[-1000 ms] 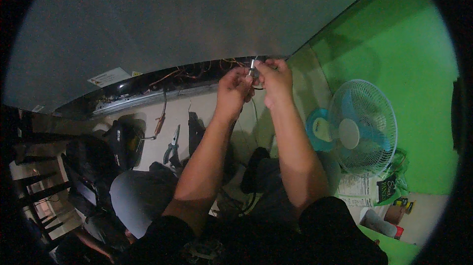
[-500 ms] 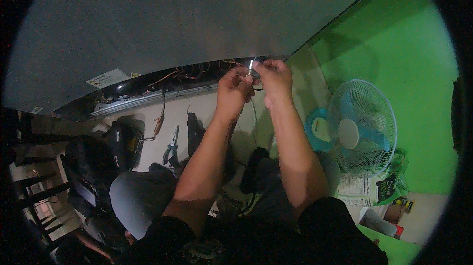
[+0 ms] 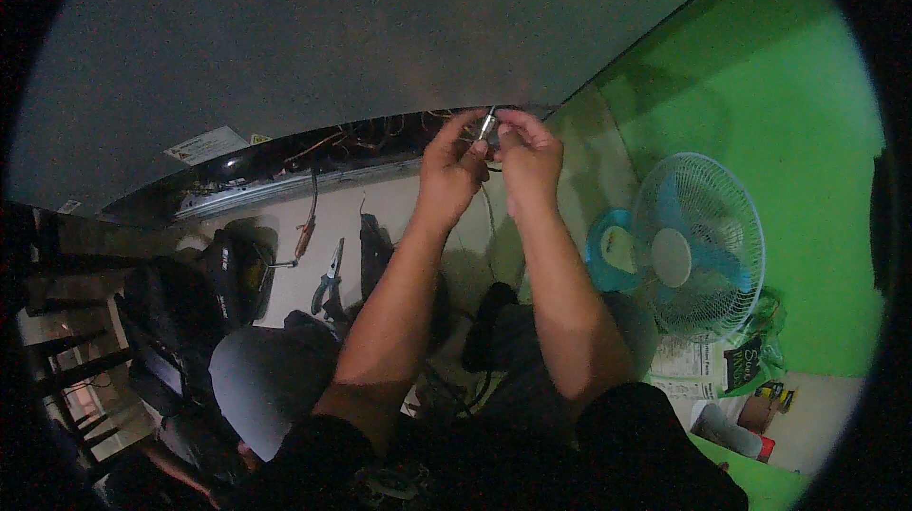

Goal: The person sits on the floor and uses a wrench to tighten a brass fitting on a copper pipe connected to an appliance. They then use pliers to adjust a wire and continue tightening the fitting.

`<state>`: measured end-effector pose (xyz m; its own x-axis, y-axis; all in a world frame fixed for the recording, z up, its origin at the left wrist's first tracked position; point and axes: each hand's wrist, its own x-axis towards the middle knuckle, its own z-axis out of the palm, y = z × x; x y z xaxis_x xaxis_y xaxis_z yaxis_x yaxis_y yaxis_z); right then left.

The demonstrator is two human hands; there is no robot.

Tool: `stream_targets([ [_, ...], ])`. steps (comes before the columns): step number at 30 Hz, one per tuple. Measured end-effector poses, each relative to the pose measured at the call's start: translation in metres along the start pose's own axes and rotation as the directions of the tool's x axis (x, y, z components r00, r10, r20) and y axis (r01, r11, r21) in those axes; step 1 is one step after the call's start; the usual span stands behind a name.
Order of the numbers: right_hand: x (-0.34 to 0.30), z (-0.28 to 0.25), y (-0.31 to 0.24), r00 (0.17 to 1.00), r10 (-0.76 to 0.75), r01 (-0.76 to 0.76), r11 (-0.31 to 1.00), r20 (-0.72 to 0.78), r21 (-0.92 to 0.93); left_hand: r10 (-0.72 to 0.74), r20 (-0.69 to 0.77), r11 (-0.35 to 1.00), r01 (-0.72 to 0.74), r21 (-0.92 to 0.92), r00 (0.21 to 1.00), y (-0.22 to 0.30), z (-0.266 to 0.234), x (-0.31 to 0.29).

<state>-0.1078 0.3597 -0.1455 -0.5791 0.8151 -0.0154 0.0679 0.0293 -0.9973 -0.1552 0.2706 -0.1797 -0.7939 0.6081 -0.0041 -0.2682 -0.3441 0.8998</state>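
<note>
The left hand (image 3: 450, 167) is pinching a silvery cylinder (image 3: 487, 125), its long axis running far and slightly right, while the right hand (image 3: 532, 158) is curling at its right (whether gripping, I cannot tell).

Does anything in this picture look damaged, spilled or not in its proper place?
The thin, bent copper-coloured tubes look odd: they show uncovered along the lower edge of the large dark-grey panel, where one might expect a cover. No spill or damage is evident, but the picture is dim.
</note>
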Motion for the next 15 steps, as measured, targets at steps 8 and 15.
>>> stream_targets([
  [8, 0.005, -0.002, -0.001, 0.992, 0.040, -0.034, 0.998, 0.121, -0.047, -0.092, 0.069, 0.994, 0.096, -0.046, 0.993, 0.007, -0.007, 0.005],
  [15, 0.007, 0.005, 0.014, 0.988, -0.108, 0.116, 0.991, 0.113, -0.063, -0.099, 0.108, 0.995, 0.095, 0.037, 0.989, 0.015, -0.010, 0.005],
])
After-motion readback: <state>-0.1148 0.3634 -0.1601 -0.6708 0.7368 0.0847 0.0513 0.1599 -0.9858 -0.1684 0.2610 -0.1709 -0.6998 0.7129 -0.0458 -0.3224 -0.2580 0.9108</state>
